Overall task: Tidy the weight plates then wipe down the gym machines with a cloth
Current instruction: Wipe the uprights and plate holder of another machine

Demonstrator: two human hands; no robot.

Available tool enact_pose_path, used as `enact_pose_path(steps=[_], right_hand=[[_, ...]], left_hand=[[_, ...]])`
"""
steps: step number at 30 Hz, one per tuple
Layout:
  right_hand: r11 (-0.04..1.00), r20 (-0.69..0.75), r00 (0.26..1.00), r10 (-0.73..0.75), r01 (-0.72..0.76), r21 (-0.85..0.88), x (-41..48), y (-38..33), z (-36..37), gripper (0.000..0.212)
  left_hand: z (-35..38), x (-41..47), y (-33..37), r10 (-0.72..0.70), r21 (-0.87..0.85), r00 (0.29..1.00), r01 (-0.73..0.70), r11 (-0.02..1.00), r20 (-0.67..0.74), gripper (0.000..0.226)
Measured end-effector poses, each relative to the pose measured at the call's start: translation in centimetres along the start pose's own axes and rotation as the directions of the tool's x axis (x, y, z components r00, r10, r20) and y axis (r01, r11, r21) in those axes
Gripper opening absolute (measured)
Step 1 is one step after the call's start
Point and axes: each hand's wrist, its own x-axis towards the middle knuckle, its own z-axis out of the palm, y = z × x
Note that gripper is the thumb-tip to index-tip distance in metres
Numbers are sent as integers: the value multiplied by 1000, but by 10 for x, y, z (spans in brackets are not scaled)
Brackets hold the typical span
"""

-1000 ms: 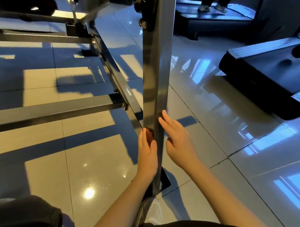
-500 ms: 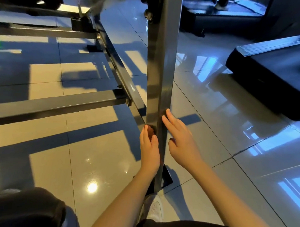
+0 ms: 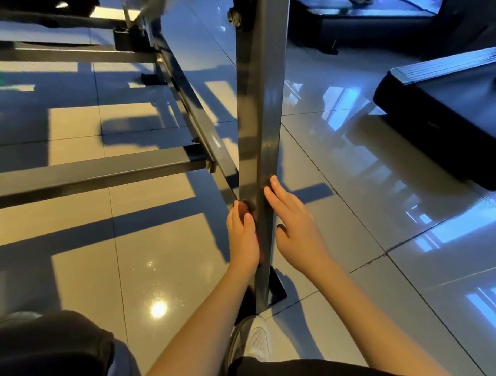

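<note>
A glossy pale tiled floor (image 3: 164, 247) fills the room, striped with sunlight and long shadows, with a black treadmill deck (image 3: 449, 116) off to the right. In the middle stands the tall dark grey square steel post (image 3: 262, 108) of a gym machine, joined low down to a horizontal dark steel bar (image 3: 94, 176).

The left hand (image 3: 243, 238) lies flat against the post's left face, fingers together. A small brownish patch shows at its fingertips, likely the wiping cloth (image 3: 244, 206), though too little is visible to be sure. The right hand (image 3: 294, 222) is loosely spread, fingers straight and resting on the post's right face; it grips nothing.

The step in hand looks like wiping the lower part of this post. To do it well, the cloth hand should press evenly and run in long strokes along the length of the steel, while the other hand steadies the frame. Each face needs its own pass, including the hidden far side, down to the black foot plate (image 3: 277, 288). The polished metal will show streaks, so overlapping strokes matter.
</note>
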Motion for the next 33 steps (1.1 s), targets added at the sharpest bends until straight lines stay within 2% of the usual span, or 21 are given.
enact_pose_path(steps=[3, 6, 8, 10, 11, 13, 17, 19, 23, 27, 30, 33], right_hand=[[1000, 8, 1000, -13, 13, 2, 0, 0, -1, 69], [1000, 18, 1000, -2, 2, 23, -1, 2, 2, 71], [999, 20, 1000, -1, 0, 32, -2, 4, 4, 72], [999, 27, 1000, 3, -4, 32, -1, 5, 3, 71], [999, 32, 999, 4, -5, 33, -1, 5, 3, 70], [999, 33, 999, 8, -10, 46, -1, 6, 4, 70], [995, -9, 1000, 23, -22, 96, -2, 11, 15, 73], [993, -17, 1000, 25, -23, 112, -4, 13, 22, 76], [995, -21, 1000, 12, -10, 101, -6, 15, 26, 79], [998, 3, 1000, 4, -4, 68, -5, 18, 23, 81], [999, 13, 1000, 4, -4, 50, -6, 20, 25, 84], [999, 22, 1000, 9, -10, 43, -9, 20, 27, 85]], left_hand=[[-2, 3, 35, 65, -12, 998, -65, 998, 5, 47], [-1, 5, 38, 107, -4, 994, -107, 994, -28, 44], [2, -3, 24, 43, 16, 996, -42, 999, -76, 41], [4, -12, 7, -95, -28, 989, 93, 995, -116, 41], [4, -13, -1, -117, -44, 986, 113, 993, -116, 44], [6, -10, -8, -108, -63, 989, 102, 993, -103, 55], [6, -3, 16, 23, -70, 998, -28, 997, -66, 39], [4, -5, 9, 57, -44, 996, -60, 997, -69, 40], [0, -10, -36, -34, -46, 997, 30, 998, -74, 38], [3, -10, -25, -95, -79, 990, 87, 993, -101, 36], [3, -10, -30, -93, -76, 993, 87, 993, -69, 48], [-2, -13, -45, -188, -69, 981, 185, 980, -42, 45]])
